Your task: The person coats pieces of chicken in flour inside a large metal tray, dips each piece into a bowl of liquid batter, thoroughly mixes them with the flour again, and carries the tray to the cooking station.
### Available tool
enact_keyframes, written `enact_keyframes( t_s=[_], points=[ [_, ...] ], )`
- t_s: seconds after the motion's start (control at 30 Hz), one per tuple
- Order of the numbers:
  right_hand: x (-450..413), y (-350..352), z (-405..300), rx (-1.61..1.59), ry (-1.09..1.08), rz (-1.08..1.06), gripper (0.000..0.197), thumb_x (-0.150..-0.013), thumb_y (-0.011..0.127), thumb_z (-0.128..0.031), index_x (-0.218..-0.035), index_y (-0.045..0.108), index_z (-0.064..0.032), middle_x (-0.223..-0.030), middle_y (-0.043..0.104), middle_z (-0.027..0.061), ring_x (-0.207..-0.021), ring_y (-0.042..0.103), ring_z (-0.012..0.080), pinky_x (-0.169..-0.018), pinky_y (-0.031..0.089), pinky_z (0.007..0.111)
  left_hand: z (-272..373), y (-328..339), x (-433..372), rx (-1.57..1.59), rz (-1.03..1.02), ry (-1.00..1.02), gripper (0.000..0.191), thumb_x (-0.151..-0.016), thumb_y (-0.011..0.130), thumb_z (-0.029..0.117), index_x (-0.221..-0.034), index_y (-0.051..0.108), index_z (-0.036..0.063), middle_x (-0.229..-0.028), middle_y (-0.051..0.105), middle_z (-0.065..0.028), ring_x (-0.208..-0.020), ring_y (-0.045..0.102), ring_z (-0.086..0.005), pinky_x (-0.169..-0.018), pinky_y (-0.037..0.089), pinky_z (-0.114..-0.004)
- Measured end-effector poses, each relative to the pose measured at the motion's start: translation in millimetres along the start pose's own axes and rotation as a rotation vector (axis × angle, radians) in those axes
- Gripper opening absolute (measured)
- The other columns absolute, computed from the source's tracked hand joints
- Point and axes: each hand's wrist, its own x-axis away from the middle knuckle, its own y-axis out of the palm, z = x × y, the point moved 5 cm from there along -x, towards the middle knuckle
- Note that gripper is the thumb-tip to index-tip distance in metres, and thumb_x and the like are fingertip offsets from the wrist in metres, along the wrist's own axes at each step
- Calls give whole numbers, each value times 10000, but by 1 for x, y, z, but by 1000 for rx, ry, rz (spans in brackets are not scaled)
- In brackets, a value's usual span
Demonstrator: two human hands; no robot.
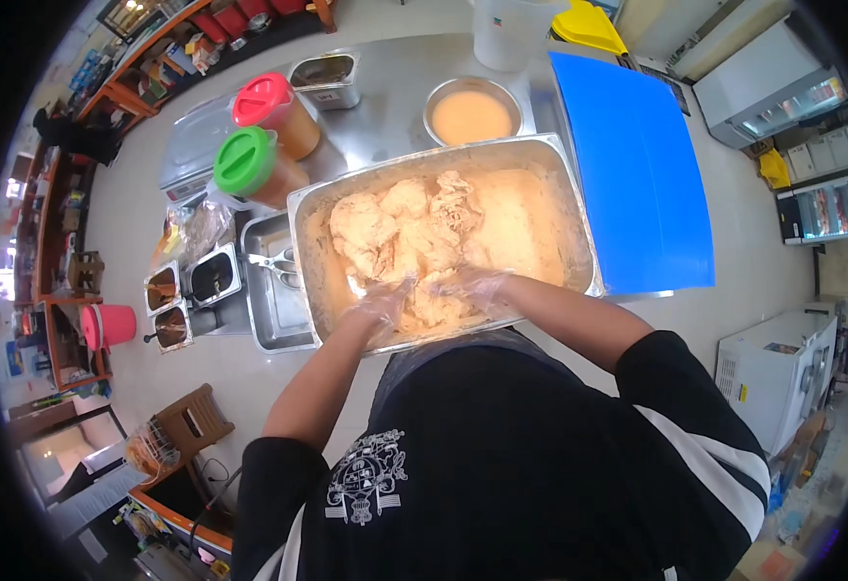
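Observation:
A deep steel pan (589,250) holds pale orange flour and several flour-coated pieces (362,225) that look like chicken. Both hands wear clear plastic gloves and are inside the pan near its front wall. My left hand (388,305) is at the left side of a coated piece (440,301), and my right hand (483,289) lies at its right side, so the piece sits between them. Flour and glare hide the fingertips. Loose flour (518,218) fills the pan's right part. Behind the pan stands a round steel bowl (515,98) of orange liquid.
Left of the pan are a steel tray (271,338) with scissors (279,265), small sauce containers (213,276), a green-lidded jug (250,163), a red-lidded jug (271,109) and a scale (199,160). A blue board (638,174) stands at the right, a clear plastic container (507,36) behind.

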Motion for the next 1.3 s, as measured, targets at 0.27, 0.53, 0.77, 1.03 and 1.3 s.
enact_keyframes(
  t_s=[0.27, 0.53, 0.77, 1.03, 1.3],
  points=[
    [66, -8, -67, -373, -297, -249, 1032, -733, 851, -150, -1536, 212, -44, -1463, 426, 199, -1354, 416, 286, -1121, 349, 404, 25, -38, 17, 1038, 98, -45, 655, -874, 734, 288, -1375, 446, -22, -1336, 558, -140, -1151, 556, -218, -956, 456, -358],
    [55, -107, -42, 509, -320, 32, 905, -780, 811, -175, -1498, 283, -22, -1413, 485, 198, -1291, 477, 238, -1084, 387, 380, -9, -109, 17, 430, 541, 164, 569, -847, 733, 367, -1258, 552, 18, -1224, 612, -151, -1044, 614, -266, -932, 491, -397],
    [-29, -96, -60, 320, -392, 317, 1225, -661, 893, -396, -1540, 128, -19, -1495, 400, 213, -1414, 355, 313, -1171, 295, 381, -70, -103, -68, 21, 427, -409, 943, -841, 538, 716, -1354, 486, -73, -1449, 449, -251, -1238, 545, -366, -1023, 437, -432],
    [-59, -64, -85, 857, -463, 590, 1133, -630, 881, -442, -1497, 287, -22, -1489, 417, 177, -1361, 423, 322, -1109, 378, 393, -41, -99, -67, 553, 189, -312, 946, -830, 627, 619, -1383, 429, -123, -1495, 403, -246, -1341, 448, -341, -1068, 401, -395],
    [-61, -47, 16, -635, -93, 291, 672, -907, 684, -371, -1440, 411, -66, -1356, 557, 104, -1212, 567, 219, -944, 508, 339, -47, -29, -81, 1104, 197, -283, 854, -923, 468, 615, -1506, 303, 13, -1548, 348, -190, -1400, 376, -311, -1124, 317, -413]
  ],
)
